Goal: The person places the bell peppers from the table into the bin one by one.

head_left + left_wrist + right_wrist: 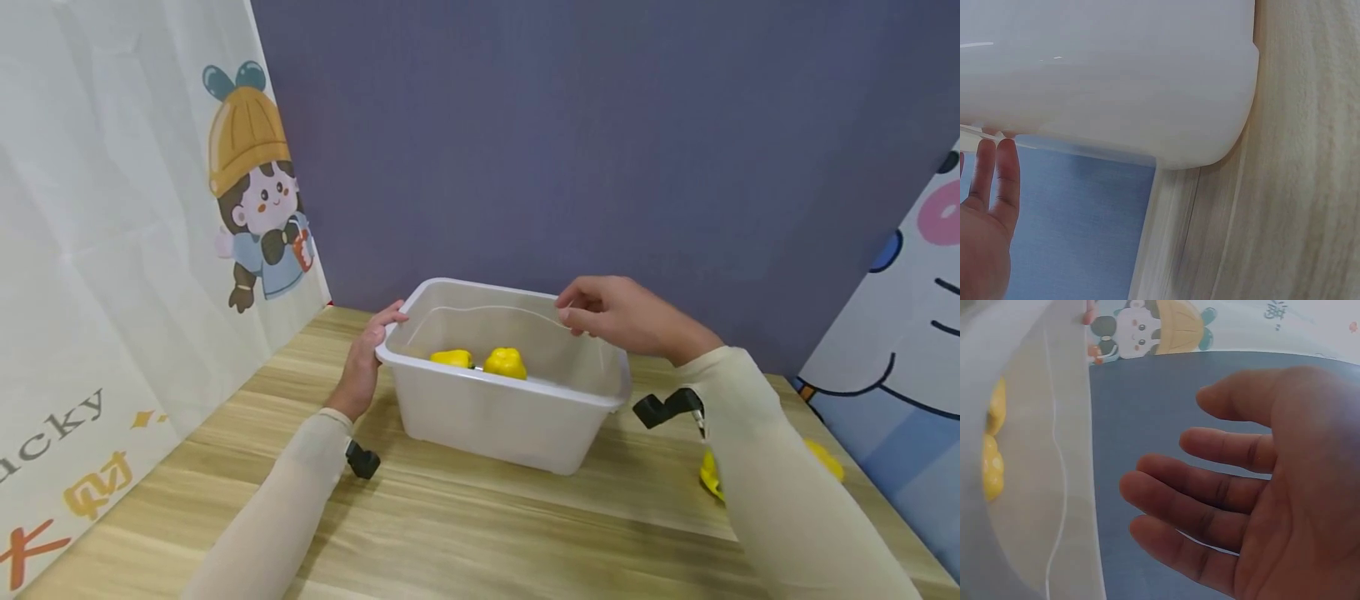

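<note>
A whitish plastic storage bin (495, 417) stands on the wooden table, with two yellow bell peppers (506, 362) inside it; they also show at the left edge of the right wrist view. At the bin's left end, my left hand (362, 367) holds the rim, its fingertips over the edge. My right hand (626, 315) hovers over the right rear part of the bin, holding nothing. In the right wrist view its fingers (1191, 506) are loosely bent and apart from the bin wall.
More yellow items (825, 460), partly hidden by my right sleeve (765, 450), lie on the table (420, 533) at the right. A blue-grey panel (600, 150) rises behind the bin. Printed sheets (112, 208) flank both sides.
</note>
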`<state>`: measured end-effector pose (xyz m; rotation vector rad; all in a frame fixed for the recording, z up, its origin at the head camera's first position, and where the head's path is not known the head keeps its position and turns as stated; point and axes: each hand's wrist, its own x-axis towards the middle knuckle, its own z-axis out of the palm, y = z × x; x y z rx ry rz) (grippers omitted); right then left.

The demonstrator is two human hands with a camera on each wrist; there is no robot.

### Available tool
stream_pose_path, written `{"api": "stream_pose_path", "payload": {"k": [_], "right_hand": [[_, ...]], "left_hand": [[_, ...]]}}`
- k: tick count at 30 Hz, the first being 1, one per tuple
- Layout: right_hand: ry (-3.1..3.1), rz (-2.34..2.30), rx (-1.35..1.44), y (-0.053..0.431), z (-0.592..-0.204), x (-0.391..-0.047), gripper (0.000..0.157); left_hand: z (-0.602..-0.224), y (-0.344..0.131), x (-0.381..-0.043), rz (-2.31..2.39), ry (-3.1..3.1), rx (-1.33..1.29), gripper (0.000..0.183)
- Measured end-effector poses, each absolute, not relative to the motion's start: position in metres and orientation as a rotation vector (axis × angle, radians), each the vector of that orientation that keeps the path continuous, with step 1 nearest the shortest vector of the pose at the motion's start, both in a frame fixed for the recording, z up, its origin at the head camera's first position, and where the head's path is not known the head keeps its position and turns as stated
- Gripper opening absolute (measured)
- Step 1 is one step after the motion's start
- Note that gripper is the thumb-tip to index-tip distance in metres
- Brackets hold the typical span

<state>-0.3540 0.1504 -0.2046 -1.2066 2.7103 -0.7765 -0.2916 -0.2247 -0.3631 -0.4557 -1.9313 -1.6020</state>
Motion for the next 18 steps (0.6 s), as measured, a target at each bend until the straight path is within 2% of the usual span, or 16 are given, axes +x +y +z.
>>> {"api": "stream_pose_path", "payload": {"k": [10,18], "right_hand": [[2.743,-0.839,-1.204,0.178,-0.202,-0.353,0.040],[2.674,-1.010,-1.274,0.197,-0.215,-0.353,0.031]], "left_hand": [[-0.361,-0.221,-0.291,-1.604,-1.918,-0.463,0.052],[-0.362,-0.222,-0.290,-1.619,-1.912,-0.448,0.051]]}}
